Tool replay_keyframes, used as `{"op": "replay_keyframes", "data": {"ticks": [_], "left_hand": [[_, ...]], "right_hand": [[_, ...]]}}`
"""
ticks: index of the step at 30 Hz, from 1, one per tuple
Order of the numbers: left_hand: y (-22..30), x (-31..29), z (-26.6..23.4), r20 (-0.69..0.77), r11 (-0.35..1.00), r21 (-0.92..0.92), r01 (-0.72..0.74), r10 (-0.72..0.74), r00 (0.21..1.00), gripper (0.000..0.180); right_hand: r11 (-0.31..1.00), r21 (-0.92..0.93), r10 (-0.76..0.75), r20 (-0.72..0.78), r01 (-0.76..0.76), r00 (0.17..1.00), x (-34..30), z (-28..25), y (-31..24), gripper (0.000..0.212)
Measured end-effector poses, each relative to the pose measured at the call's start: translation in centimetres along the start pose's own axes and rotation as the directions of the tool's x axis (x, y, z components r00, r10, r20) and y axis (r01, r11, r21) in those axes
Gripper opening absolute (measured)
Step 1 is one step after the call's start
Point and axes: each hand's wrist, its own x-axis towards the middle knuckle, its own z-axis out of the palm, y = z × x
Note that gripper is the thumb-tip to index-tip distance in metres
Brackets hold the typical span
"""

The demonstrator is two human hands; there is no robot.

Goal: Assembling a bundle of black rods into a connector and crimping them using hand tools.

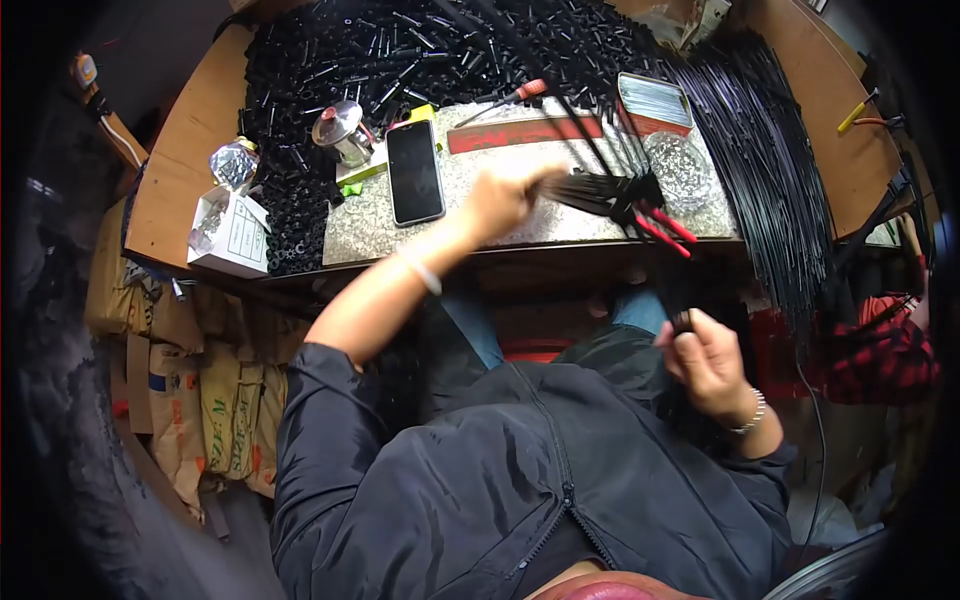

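Over the light speckled board [370, 235], my left hand [505, 203] is closed round one end of a bundle of thin black strips [598, 192]; motion smears the fingers. Pliers with red handles [668, 232] lie at the bundle's other end, their jaws hidden. In front of the table's edge my right hand [708, 367] is closed on a dark piece [683, 322]. A black band seems to run from it up towards the bundle; I cannot tell its kind.
Small black parts [400, 50] heap across the back. Long black strips [765, 170] hang over the front edge at right. On the board are a phone [414, 172], a screwdriver [528, 90], a red bar [525, 133], a tin [655, 100] and a glass dish [675, 168]. A white box [230, 232] stands left.
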Motion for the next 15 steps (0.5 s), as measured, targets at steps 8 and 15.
{"op": "replay_keyframes", "data": {"ticks": [8, 15], "left_hand": [[-9.8, 5.4, -1.5, 0.258, 0.579, 0.815, 0.025, -0.401, 0.879, 0.048], [1.1, 1.9, -1.8, 0.511, 0.989, 0.126, -0.071, -0.004, 0.859, 0.087]], "right_hand": [[0.969, -0.166, -0.223, -0.252, 0.185, 0.942, 7.7, 5.5, 15.0, 0.015], [0.940, -0.227, -0.299, -0.191, 0.255, 0.935, 9.4, 5.9, 18.1, 0.016]]}}
